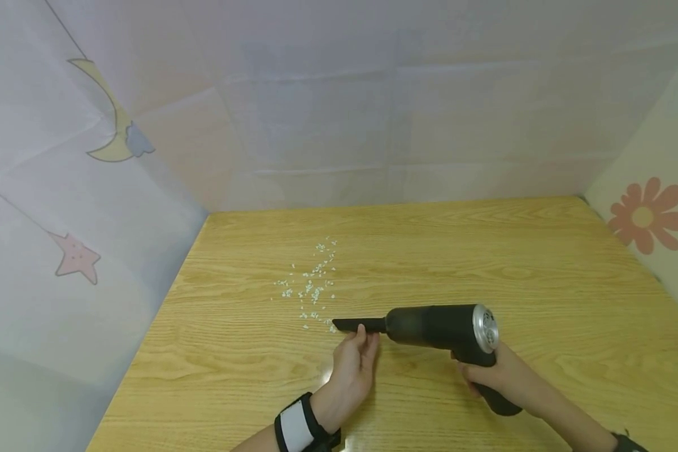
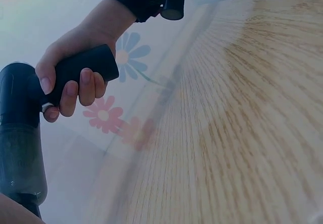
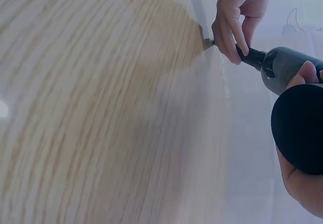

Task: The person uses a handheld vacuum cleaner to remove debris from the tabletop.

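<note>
A black handheld vacuum [image 1: 435, 325] with a smoky dust cup, silver rear cap and slim nozzle [image 1: 347, 324] lies level across the front of the table, pointing left. My right hand [image 1: 508, 376] grips its handle, with the fingers wrapped round it in the left wrist view. Farther forward, my left hand [image 3: 238, 19] pinches the nozzle between thumb and fingers from the near side. Small white flakes [image 1: 314, 292] are scattered on the wood left of the vacuum and beyond it. The nozzle's tip sits right at the nearest flakes.
The wood-grain table [image 1: 486, 257] meets a pale cloth backdrop [image 1: 328, 125] at the back. Printed cloth walls rise at both sides, with a moon [image 1: 113, 125] and star at left, a flower [image 1: 650, 215] at right. Each wrist wears a black strap.
</note>
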